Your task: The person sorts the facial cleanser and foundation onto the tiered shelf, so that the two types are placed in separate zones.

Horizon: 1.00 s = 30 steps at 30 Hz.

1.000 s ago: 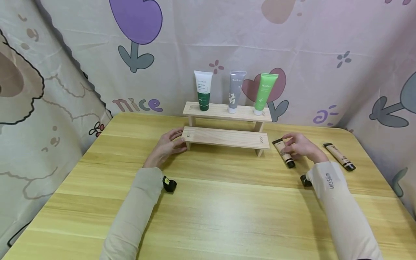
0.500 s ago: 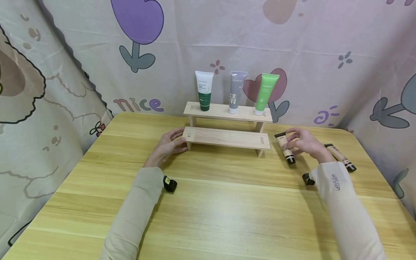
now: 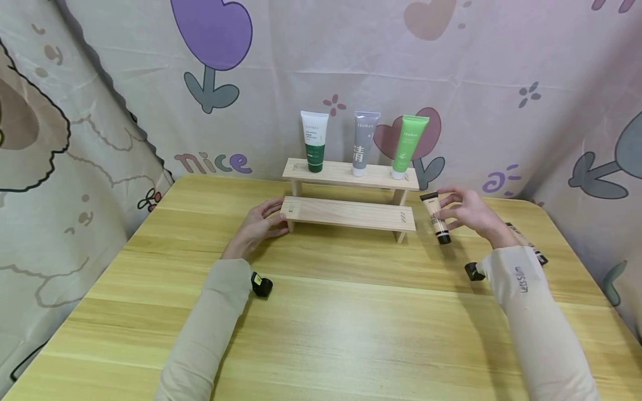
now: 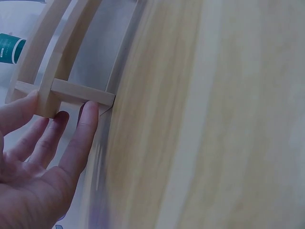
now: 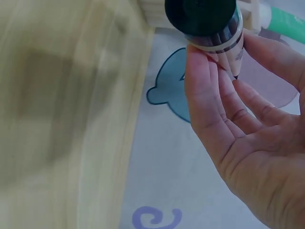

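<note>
My right hand (image 3: 468, 211) pinches a beige cosmetic tube (image 3: 435, 214) with black ends, held above the table to the right of a two-tier wooden stand (image 3: 346, 213). In the right wrist view the tube's black cap (image 5: 202, 16) faces the camera, with thumb and fingertips around the body. My left hand (image 3: 256, 227) holds the left end of the stand's lower board. The left wrist view has its fingers (image 4: 86, 129) against the board's end and leg. A white-and-green tube (image 3: 315, 142), a grey tube (image 3: 365, 142) and a green tube (image 3: 409, 145) stand on the upper board.
Another beige tube (image 3: 543, 258) lies on the table at the right, partly hidden behind my right wrist. The wooden table (image 3: 351, 334) ends at a printed curtain (image 3: 281, 111) close behind the stand. A small black camera sits at each wrist.
My right hand has lifted the beige tube off the table and tipped it more upright, cap end down. My left hand stays at the stand, which has not moved.
</note>
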Available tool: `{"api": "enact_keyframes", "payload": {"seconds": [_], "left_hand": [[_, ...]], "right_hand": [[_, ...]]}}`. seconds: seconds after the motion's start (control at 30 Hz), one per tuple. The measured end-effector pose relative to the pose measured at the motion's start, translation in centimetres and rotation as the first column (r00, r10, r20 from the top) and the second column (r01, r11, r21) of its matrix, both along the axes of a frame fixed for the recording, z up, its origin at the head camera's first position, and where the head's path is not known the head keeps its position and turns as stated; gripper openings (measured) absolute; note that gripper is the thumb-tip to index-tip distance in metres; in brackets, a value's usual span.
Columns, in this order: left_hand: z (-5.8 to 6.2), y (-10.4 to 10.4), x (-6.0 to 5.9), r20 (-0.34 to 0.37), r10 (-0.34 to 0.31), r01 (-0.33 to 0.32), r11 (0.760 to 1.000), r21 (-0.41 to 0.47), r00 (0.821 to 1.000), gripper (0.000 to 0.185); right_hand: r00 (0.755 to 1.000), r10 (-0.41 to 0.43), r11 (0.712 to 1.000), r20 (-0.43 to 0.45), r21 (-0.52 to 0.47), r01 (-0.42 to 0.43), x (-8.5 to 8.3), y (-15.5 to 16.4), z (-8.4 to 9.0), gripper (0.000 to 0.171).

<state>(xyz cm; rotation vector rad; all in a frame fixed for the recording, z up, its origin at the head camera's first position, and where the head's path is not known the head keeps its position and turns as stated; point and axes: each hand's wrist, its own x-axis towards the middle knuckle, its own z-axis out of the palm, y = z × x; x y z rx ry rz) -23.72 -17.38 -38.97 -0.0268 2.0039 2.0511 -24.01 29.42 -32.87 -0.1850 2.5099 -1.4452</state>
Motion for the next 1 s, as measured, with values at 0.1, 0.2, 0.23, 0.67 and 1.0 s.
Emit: {"api": "enact_keyframes", "payload": {"seconds": [0.1,0.2,0.23,0.67,1.0], "left_hand": [[0.0,0.0,0.1,-0.001,-0.002,0.002,1.000,-0.002,1.000,0.056],[0.0,0.0,0.0,-0.001,0.000,0.000,1.000,0.002,1.000,0.057],[0.0,0.0,0.1,0.000,0.001,-0.001,1.000,0.005,1.000,0.057],[0.0,0.0,-0.1,0.009,0.004,-0.004,1.000,0.014,1.000,0.056],[-0.1,0.1,-0.1,-0.001,-0.004,0.004,1.000,0.014,1.000,0.057]], "right_hand": [[1.000,0.001,1.000,-0.011,-0.008,-0.001,-0.1,-0.4,0.3,0.069],[1.000,0.001,1.000,-0.024,-0.025,-0.001,0.0,-0.9,0.6,0.069],[1.000,0.002,0.999,-0.031,-0.033,-0.003,0.1,-1.0,0.7,0.068],[0.998,0.018,0.996,-0.065,-0.090,-0.024,1.0,-2.1,1.2,0.068],[0.989,0.035,0.982,-0.144,-0.181,-0.061,1.0,-4.6,1.5,0.065]]}}
